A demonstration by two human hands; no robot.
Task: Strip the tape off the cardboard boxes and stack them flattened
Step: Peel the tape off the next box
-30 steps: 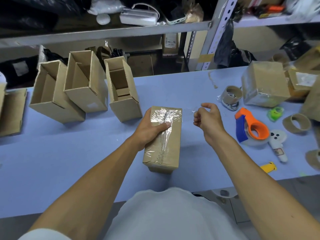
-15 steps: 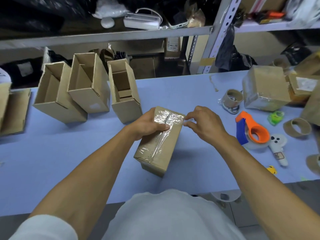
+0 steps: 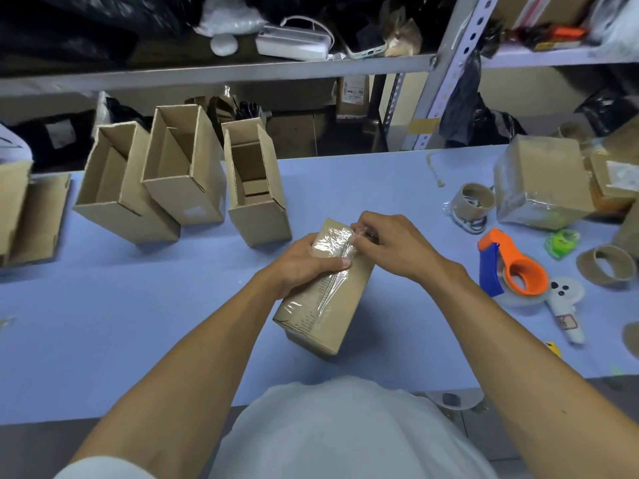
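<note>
A long brown cardboard box (image 3: pixel 332 305) lies on the blue table (image 3: pixel 103 323), turned slightly to the right, with clear tape (image 3: pixel 333 242) along its top seam. My left hand (image 3: pixel 307 261) grips the box's far left part, thumb across the top. My right hand (image 3: pixel 387 243) pinches the clear tape at the box's far end. Three open-topped boxes stand at the back left: a left box (image 3: pixel 114 191), a middle box (image 3: pixel 183 171) and a right box (image 3: pixel 256 188).
A tape-wrapped box (image 3: pixel 543 184) sits at the back right. An orange and blue tape dispenser (image 3: pixel 511 267), empty tape cores (image 3: pixel 477 202), a cardboard ring (image 3: pixel 605 267), a green item (image 3: pixel 562 243) and a white tool (image 3: pixel 567 305) lie to the right. Flat cardboard (image 3: pixel 38 219) lies far left. Shelving stands behind.
My right hand came back from the air at the right to the box's far end and now pinches the tape. The box has turned clockwise under my left hand.
</note>
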